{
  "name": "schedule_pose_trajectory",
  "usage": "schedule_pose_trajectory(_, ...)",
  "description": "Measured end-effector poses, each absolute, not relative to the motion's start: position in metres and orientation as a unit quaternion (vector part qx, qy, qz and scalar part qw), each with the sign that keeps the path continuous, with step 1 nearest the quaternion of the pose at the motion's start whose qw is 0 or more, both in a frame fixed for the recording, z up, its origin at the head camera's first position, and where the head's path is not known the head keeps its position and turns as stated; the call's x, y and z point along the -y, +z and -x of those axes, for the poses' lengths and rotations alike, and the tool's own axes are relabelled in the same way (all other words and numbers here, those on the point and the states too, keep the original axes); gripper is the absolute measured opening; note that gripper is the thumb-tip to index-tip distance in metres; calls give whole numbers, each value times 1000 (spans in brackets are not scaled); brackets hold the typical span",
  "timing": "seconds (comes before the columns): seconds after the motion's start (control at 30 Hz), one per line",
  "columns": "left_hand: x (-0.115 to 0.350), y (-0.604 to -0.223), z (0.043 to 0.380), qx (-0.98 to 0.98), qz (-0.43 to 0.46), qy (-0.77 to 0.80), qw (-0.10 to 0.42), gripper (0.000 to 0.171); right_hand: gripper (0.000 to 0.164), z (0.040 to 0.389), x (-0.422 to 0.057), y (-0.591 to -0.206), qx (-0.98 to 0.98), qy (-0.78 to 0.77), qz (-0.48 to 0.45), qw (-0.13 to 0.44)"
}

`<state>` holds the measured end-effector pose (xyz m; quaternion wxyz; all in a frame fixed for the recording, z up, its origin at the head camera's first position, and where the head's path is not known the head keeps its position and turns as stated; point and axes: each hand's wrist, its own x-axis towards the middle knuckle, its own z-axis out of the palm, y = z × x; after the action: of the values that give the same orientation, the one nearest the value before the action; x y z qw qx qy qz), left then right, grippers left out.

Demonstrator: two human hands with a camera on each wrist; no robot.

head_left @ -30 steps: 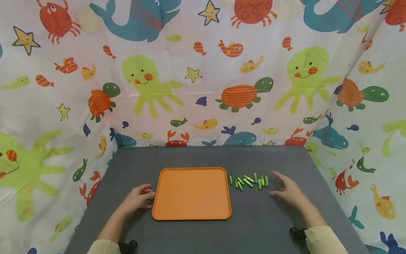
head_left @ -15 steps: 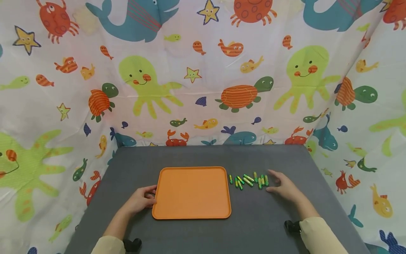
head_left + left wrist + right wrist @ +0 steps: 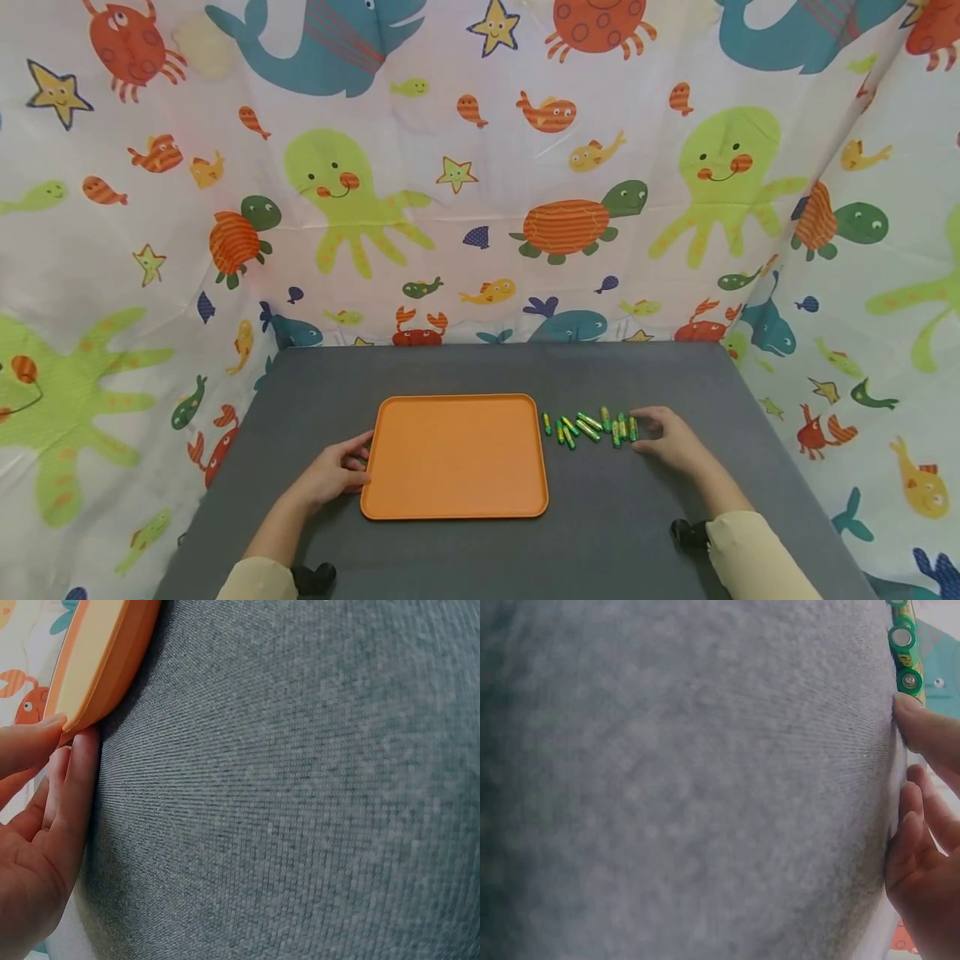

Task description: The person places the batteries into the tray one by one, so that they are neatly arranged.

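Observation:
An orange rectangular tray [image 3: 454, 511] lies on the grey table. My left hand [image 3: 331, 477] pinches its left edge; in the left wrist view the thumb [image 3: 34, 746] is at the rim of the tray [image 3: 116, 664], with fingertips close below. Right of the tray lie several small green-and-yellow batteries [image 3: 588, 427], some slanted, some side by side. My right hand [image 3: 677, 446] is at the rightmost battery [image 3: 633, 428], thumb and index finger spread near its two ends. In the right wrist view, the thumb [image 3: 930, 731] sits right beside a battery end [image 3: 909, 680]; the index finger is hidden.
The grey table [image 3: 465, 558] is ringed by a white curtain [image 3: 465, 233] printed with sea animals, at the back and both sides. A black strap [image 3: 690, 535] sits at the right wrist and another black strap [image 3: 313, 578] at the left.
My left hand has moved right and taken hold of the tray's left edge. My right hand has moved slightly left to the rightmost battery. The tray and batteries look unmoved.

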<state>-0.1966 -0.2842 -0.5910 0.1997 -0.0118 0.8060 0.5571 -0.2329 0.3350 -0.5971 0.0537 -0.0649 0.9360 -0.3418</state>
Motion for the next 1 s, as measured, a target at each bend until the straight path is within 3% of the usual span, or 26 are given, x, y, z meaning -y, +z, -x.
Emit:
schedule_pose_trajectory(0.6,285,-592,196,-811,21,549,201,76,57,222,-331,-584,-898,-432,5,82)
schedule_pose_trajectory(1.0,287,-592,199,-802,0,555,220,77,55,217,-312,-543,-889,-451,48,60)
